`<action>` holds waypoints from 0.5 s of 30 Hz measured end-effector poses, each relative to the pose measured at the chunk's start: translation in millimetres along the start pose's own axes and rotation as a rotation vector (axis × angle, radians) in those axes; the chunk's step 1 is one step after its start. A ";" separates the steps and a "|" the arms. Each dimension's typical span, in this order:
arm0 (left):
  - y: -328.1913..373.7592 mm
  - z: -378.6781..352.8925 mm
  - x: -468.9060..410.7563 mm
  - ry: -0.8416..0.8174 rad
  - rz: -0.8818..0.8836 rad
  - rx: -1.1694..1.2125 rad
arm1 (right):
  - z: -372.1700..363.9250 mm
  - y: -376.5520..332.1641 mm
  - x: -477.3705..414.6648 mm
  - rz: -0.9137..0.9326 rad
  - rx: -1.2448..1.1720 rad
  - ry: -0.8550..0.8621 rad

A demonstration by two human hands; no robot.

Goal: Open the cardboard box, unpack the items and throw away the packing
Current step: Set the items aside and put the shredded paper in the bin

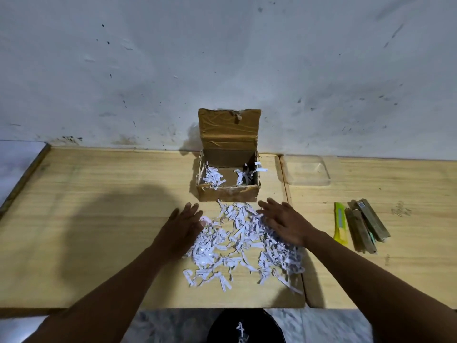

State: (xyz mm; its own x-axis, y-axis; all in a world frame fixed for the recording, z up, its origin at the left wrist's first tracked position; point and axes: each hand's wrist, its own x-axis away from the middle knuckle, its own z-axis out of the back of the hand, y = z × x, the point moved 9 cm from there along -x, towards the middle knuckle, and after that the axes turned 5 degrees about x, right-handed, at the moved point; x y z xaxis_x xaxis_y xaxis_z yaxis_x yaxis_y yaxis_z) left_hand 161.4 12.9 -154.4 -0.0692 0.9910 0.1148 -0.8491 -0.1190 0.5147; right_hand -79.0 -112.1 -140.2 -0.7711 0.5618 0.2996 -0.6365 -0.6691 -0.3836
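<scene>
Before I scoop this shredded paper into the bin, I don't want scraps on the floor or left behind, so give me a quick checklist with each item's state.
1. Both hands flank the pile: ok. The left hand and the right hand lie open at either side of the shredded paper.
2. Pile gathered tight: not ok. Strips trail toward the near table edge.
3. Cardboard box emptied: not ok. Some shreds remain inside.
4. Unpacked items clear of the pile: ok, they lie off to the right.
5. Bin within reach: ok, it sits below the table edge.
6. Room left in the bin: cannot tell.
</scene>
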 end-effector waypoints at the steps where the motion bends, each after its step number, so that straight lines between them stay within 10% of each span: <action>1: 1.8 -0.6 5.6 -0.005 -0.016 0.027 | 1.8 -6.2 9.1 0.032 -0.028 0.002; 6: 5.3 15.0 34.9 0.077 -0.061 0.111 | 35.6 8.6 59.4 -0.059 -0.185 0.258; 15: 54.1 -35.1 59.6 -0.087 -0.146 -0.111 | -20.6 -13.9 92.0 0.092 0.130 0.185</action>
State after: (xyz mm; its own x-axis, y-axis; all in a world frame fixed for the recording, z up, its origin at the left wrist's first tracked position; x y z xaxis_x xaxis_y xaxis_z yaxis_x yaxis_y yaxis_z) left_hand 92.9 67.8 -149.5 0.1007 0.9875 0.1214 -0.8997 0.0383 0.4348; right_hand -140.7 -41.1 -125.3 -0.8178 0.5670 0.0986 -0.5693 -0.7719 -0.2831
